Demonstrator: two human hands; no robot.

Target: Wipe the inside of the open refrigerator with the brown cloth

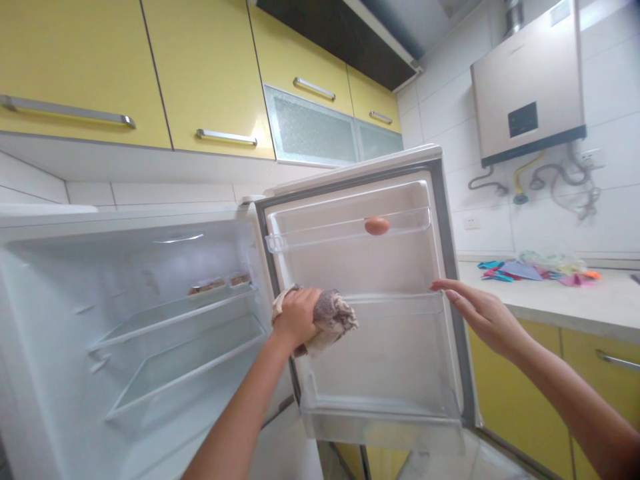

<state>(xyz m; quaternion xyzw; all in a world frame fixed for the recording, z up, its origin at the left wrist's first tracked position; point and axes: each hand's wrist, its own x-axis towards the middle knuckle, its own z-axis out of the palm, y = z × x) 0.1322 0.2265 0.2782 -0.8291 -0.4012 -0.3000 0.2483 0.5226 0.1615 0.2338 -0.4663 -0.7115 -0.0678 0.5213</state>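
A crumpled brown and beige cloth (336,315) is bunched in my left hand (299,313), in front of the hinge side of the open fridge door (350,267). Toward the door's outer edge, my right hand (483,312) has its fingers stretched out, nothing in them, the fingertips at the middle door shelf (400,305). One brown egg (377,226) rests in the upper door shelf (320,233). On the left is the fridge interior (55,347) with two glass shelves; small packages (207,287) sit on the upper one.
Yellow cabinets (210,73) hang above the fridge. To the right, a white counter (560,307) holds colourful cloths (525,270) against the tiled wall. A water heater (527,87) with hoses is mounted above it. A clear bin (385,427) sticks out at the door's bottom.
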